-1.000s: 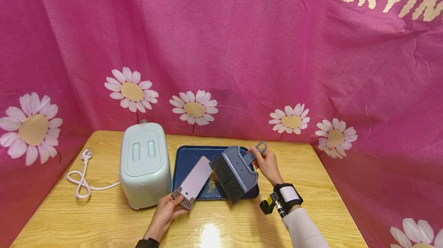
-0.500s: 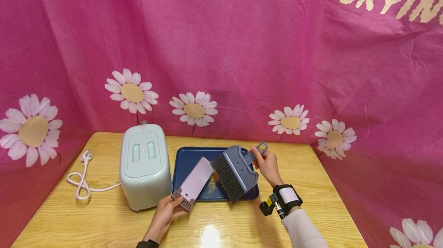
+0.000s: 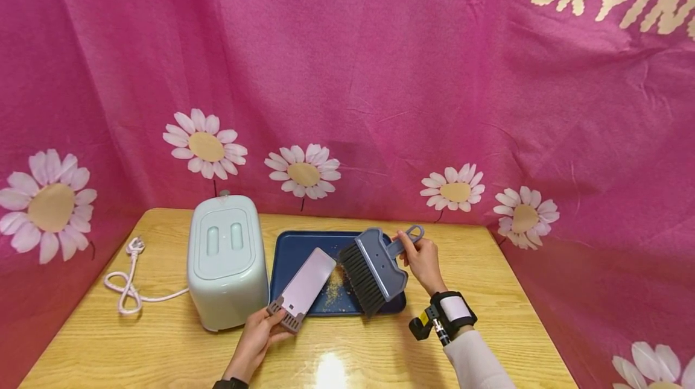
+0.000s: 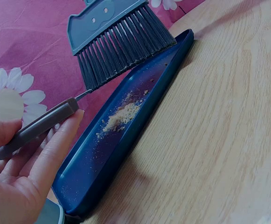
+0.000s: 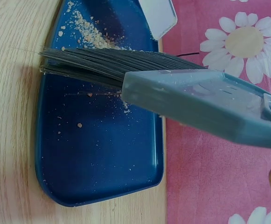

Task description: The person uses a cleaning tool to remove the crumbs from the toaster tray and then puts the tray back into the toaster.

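Observation:
My left hand (image 3: pixel 257 336) grips the brown slotted end of a flat pale crumb tray (image 3: pixel 308 283), thumb above and fingers beneath. The crumb tray slants over a dark blue baking tray (image 3: pixel 288 250). By its handle my right hand (image 3: pixel 422 261) holds a grey-blue hand brush (image 3: pixel 384 265) with dark bristles. In the right wrist view the bristles (image 5: pixel 98 63) hang over the blue tray, pointing across it. Whether they touch it cannot be told. Tan crumbs (image 4: pixel 122 116) lie heaped in the blue tray, between brush and crumb tray, with finer specks scattered around.
A pale mint toaster (image 3: pixel 225 262) with a lid over its top stands left of the blue tray. Its white cord and plug (image 3: pixel 130 286) lie looped at the table's left. Pink cloth (image 3: pixel 347 75) with printed daisies hangs behind the wooden table (image 3: pixel 488 304).
The brush has shifted slightly to the right with my right hand, widening the gap between bristles and crumb tray. My left hand and the crumb tray have hardly moved.

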`<state>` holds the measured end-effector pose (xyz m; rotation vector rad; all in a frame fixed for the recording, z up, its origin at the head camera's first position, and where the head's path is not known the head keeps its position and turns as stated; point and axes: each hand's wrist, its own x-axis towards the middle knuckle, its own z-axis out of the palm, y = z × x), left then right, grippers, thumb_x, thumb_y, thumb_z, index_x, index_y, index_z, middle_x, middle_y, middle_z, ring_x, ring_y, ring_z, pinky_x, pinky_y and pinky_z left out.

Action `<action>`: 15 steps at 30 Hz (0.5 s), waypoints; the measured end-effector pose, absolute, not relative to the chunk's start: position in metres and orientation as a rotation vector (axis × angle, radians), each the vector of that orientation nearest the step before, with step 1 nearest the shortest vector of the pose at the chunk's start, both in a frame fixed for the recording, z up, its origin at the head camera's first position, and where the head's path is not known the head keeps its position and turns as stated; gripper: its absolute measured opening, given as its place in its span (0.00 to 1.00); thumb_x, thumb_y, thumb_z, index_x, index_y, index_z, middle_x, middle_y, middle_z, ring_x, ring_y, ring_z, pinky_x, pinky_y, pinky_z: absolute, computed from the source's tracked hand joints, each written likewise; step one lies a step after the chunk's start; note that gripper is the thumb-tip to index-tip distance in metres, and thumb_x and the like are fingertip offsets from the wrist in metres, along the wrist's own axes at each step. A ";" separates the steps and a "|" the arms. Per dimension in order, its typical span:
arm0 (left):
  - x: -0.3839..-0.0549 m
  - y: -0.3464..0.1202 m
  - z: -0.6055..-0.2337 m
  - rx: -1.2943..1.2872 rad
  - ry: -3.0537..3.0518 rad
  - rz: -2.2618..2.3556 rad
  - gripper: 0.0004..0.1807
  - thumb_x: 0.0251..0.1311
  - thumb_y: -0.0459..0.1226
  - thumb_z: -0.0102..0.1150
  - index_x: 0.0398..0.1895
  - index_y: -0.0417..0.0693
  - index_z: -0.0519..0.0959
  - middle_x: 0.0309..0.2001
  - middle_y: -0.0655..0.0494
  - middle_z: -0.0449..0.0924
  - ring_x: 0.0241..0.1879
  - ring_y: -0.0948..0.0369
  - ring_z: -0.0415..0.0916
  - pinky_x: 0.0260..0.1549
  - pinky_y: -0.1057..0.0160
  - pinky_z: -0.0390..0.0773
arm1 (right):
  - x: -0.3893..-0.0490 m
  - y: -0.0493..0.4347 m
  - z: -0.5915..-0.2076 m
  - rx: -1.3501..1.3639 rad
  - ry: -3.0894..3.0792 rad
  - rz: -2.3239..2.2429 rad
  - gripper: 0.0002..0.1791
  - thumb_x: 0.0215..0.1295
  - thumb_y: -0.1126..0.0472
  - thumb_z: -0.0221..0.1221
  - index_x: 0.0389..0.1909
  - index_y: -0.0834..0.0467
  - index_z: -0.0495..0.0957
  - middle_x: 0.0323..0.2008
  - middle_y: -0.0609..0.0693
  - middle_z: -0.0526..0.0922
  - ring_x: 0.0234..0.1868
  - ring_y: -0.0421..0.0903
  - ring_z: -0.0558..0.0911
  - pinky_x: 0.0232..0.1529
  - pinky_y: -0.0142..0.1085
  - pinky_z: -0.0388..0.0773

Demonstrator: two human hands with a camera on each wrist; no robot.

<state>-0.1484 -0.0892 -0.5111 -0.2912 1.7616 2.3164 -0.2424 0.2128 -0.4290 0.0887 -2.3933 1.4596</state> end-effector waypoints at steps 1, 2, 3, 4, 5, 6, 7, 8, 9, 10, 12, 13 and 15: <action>-0.148 -0.089 -0.512 -0.294 1.758 2.317 0.24 0.63 0.29 0.42 0.55 0.16 0.56 0.45 0.30 0.72 0.36 0.55 0.77 0.35 0.55 0.79 | -0.242 0.213 -0.430 0.070 -2.388 1.468 0.20 0.63 0.51 0.51 0.29 0.64 0.82 0.11 0.56 0.72 0.09 0.39 0.69 0.12 0.28 0.65; -0.148 -0.090 -0.512 -0.298 1.757 2.313 0.24 0.63 0.30 0.42 0.56 0.17 0.55 0.45 0.30 0.73 0.36 0.56 0.77 0.35 0.55 0.79 | -0.242 0.214 -0.431 0.041 -2.375 1.490 0.20 0.63 0.51 0.51 0.29 0.64 0.82 0.10 0.56 0.73 0.09 0.40 0.69 0.12 0.28 0.65; -0.147 -0.090 -0.513 -0.299 1.752 2.315 0.24 0.63 0.30 0.43 0.56 0.16 0.55 0.45 0.30 0.72 0.36 0.56 0.77 0.35 0.55 0.79 | -0.242 0.216 -0.435 0.019 -2.349 1.522 0.21 0.64 0.51 0.51 0.29 0.65 0.82 0.11 0.56 0.73 0.09 0.40 0.69 0.11 0.28 0.65; -0.147 -0.090 -0.514 -0.303 1.750 2.313 0.24 0.63 0.30 0.43 0.56 0.16 0.55 0.45 0.30 0.72 0.36 0.56 0.77 0.35 0.55 0.79 | -0.244 0.221 -0.444 0.028 -2.299 1.581 0.20 0.64 0.52 0.50 0.30 0.64 0.82 0.10 0.54 0.73 0.09 0.39 0.69 0.11 0.28 0.66; -0.146 -0.090 -0.515 -0.302 1.748 2.312 0.24 0.63 0.30 0.43 0.55 0.16 0.55 0.45 0.30 0.72 0.36 0.56 0.77 0.35 0.56 0.79 | -0.246 0.226 -0.453 -0.002 -2.267 1.624 0.20 0.65 0.52 0.50 0.30 0.64 0.81 0.11 0.54 0.74 0.09 0.40 0.70 0.11 0.28 0.66; -0.146 -0.090 -0.515 -0.302 1.743 2.311 0.24 0.63 0.30 0.43 0.56 0.16 0.54 0.46 0.30 0.72 0.36 0.56 0.77 0.36 0.56 0.79 | -0.249 0.233 -0.464 -0.025 -2.222 1.681 0.20 0.65 0.52 0.50 0.31 0.65 0.81 0.11 0.54 0.74 0.09 0.40 0.70 0.11 0.29 0.66; -0.146 -0.091 -0.516 -0.300 1.739 2.312 0.25 0.63 0.30 0.43 0.56 0.16 0.54 0.46 0.29 0.72 0.36 0.56 0.77 0.36 0.56 0.79 | -0.255 0.244 -0.483 -0.016 -2.157 1.759 0.20 0.65 0.52 0.49 0.32 0.65 0.81 0.11 0.52 0.75 0.10 0.41 0.71 0.10 0.30 0.67; -0.145 -0.091 -0.517 -0.300 1.735 2.313 0.25 0.63 0.30 0.43 0.56 0.16 0.54 0.46 0.29 0.71 0.37 0.55 0.77 0.36 0.56 0.79 | -0.262 0.257 -0.504 0.011 -2.082 1.853 0.19 0.66 0.53 0.48 0.33 0.65 0.80 0.12 0.53 0.76 0.10 0.41 0.72 0.10 0.30 0.68; -0.145 -0.091 -0.517 -0.297 1.730 2.318 0.25 0.63 0.29 0.43 0.56 0.16 0.54 0.46 0.28 0.71 0.37 0.55 0.77 0.36 0.55 0.78 | -0.268 0.268 -0.524 0.000 -2.026 1.920 0.20 0.65 0.52 0.49 0.34 0.65 0.80 0.13 0.53 0.77 0.11 0.40 0.73 0.10 0.29 0.69; -0.145 -0.091 -0.518 -0.301 1.725 2.319 0.25 0.63 0.29 0.43 0.56 0.16 0.54 0.47 0.28 0.71 0.37 0.55 0.77 0.36 0.55 0.78 | -0.273 0.280 -0.542 -0.026 -1.979 1.984 0.20 0.64 0.51 0.50 0.36 0.64 0.80 0.14 0.52 0.78 0.11 0.40 0.74 0.11 0.29 0.69; -0.145 -0.091 -0.518 -0.303 1.713 2.327 0.25 0.63 0.29 0.42 0.57 0.16 0.53 0.47 0.28 0.71 0.37 0.55 0.76 0.37 0.54 0.78 | -0.278 0.300 -0.569 -0.117 -1.894 2.109 0.20 0.63 0.49 0.51 0.38 0.63 0.79 0.15 0.52 0.79 0.13 0.40 0.75 0.11 0.28 0.71; -0.145 -0.092 -0.518 -0.307 1.710 2.329 0.25 0.63 0.29 0.42 0.57 0.16 0.53 0.46 0.29 0.71 0.37 0.55 0.76 0.37 0.54 0.78 | -0.278 0.309 -0.579 -0.131 -1.842 2.174 0.20 0.62 0.48 0.52 0.38 0.62 0.79 0.16 0.50 0.80 0.14 0.39 0.76 0.12 0.27 0.72; -0.144 -0.092 -0.518 -0.307 1.712 2.331 0.25 0.63 0.29 0.42 0.56 0.16 0.53 0.46 0.30 0.72 0.37 0.55 0.76 0.37 0.54 0.78 | -0.263 0.313 -0.570 -0.233 -1.789 2.252 0.19 0.62 0.47 0.52 0.37 0.60 0.79 0.18 0.49 0.81 0.16 0.38 0.78 0.17 0.27 0.75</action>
